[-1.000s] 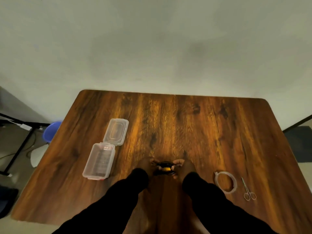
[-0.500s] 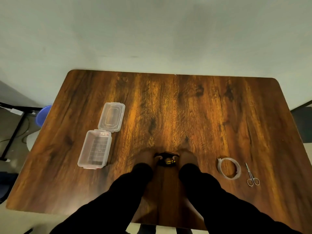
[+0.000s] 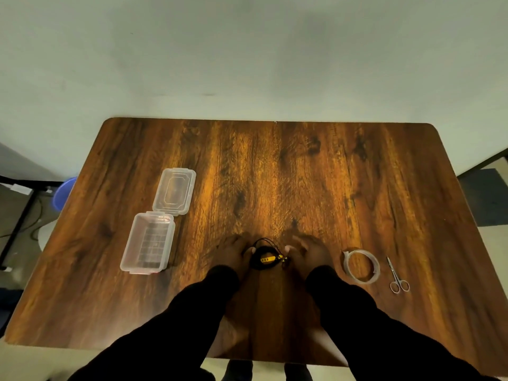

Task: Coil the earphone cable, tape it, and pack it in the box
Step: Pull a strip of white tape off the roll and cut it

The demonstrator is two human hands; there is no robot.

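Observation:
A black earphone cable (image 3: 266, 258) with a yellow inline piece lies bundled in a rough coil on the wooden table (image 3: 275, 174), near the front middle. My left hand (image 3: 233, 253) grips its left side and my right hand (image 3: 309, 253) pinches its right side. Both arms wear black sleeves. A clear plastic box (image 3: 148, 243) stands open at the left, its lid (image 3: 174, 191) hinged back behind it. A roll of clear tape (image 3: 361, 266) lies right of my right hand. Small scissors (image 3: 397, 277) rest beside the roll.
A pale wall runs behind the table's far edge. A blue bin (image 3: 63, 192) and a black frame (image 3: 19, 215) stand on the floor to the left. A dark mat (image 3: 486, 196) lies on the floor to the right.
The view has tilted and shifted, so the table sits differently in frame. Both hands stay on the cable bundle; a loop now stands up from its top.

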